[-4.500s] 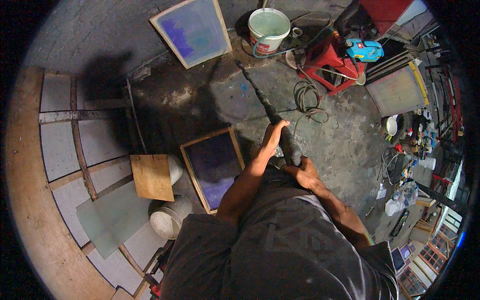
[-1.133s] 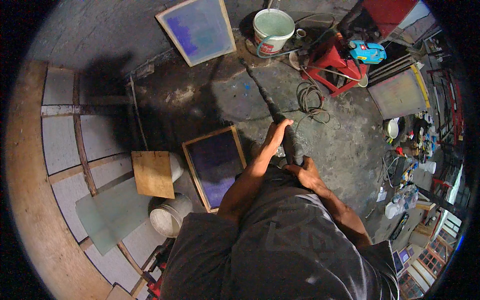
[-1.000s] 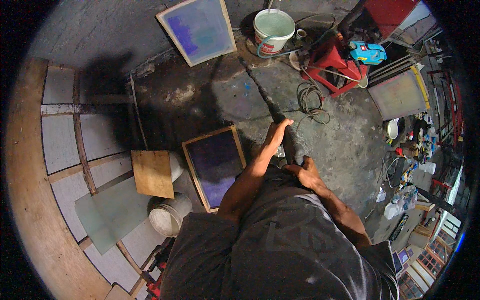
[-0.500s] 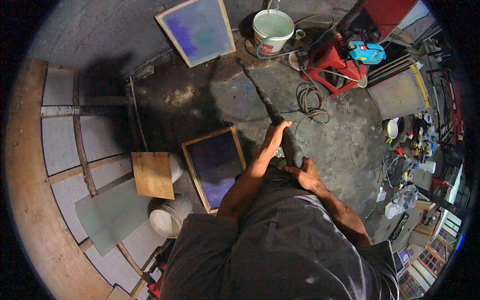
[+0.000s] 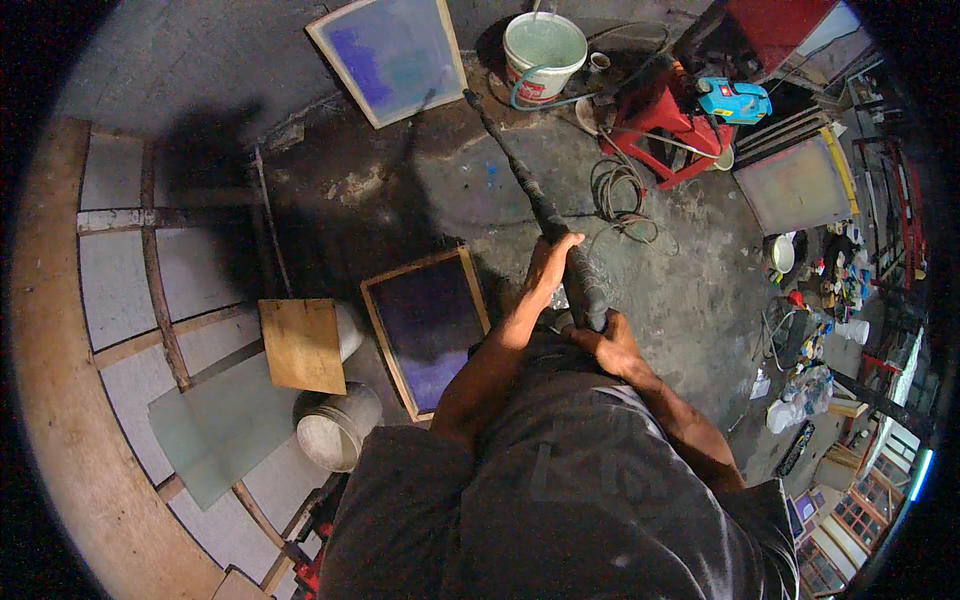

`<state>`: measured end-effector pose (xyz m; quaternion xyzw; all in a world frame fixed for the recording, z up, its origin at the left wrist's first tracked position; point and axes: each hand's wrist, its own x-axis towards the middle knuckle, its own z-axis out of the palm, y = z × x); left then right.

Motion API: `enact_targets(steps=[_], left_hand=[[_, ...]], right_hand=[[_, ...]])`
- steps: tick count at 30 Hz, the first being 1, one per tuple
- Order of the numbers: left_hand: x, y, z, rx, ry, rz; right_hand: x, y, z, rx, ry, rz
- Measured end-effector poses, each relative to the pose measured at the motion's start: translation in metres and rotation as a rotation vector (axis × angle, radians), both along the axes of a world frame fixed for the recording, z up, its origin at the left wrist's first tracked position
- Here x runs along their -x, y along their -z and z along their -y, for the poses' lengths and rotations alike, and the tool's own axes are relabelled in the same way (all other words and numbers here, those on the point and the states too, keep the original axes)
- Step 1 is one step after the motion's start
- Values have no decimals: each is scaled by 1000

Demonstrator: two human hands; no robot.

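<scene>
I hold a long black spray lance with both hands, its tip pointing toward a blue-stained framed screen leaning at the far wall. My left hand grips the lance partway along its barrel. My right hand is closed around the rear handle close to my body. A second wooden-framed screen with a dark purple mesh lies on the wet concrete floor just left of my arms.
A white bucket of water stands at the far wall, with a red pressure-washer unit and coiled hose to its right. A wooden board and a pale bucket sit left. Bottles and clutter line the right.
The view has shifted only slightly. Both hands keep the same grip on the lance, which stays aimed at the leaning screen.
</scene>
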<state>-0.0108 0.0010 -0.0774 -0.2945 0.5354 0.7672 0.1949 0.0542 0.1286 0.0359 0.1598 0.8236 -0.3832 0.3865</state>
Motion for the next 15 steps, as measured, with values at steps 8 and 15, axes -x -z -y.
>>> enact_targets(steps=[8,15], left_hand=[[-1,-1,4,-58,22,40],[-1,-12,7,-47,-1,-33]], right_hand=[[2,4,-3,58,-21,44],[-5,25,-10,74,-48,-63]])
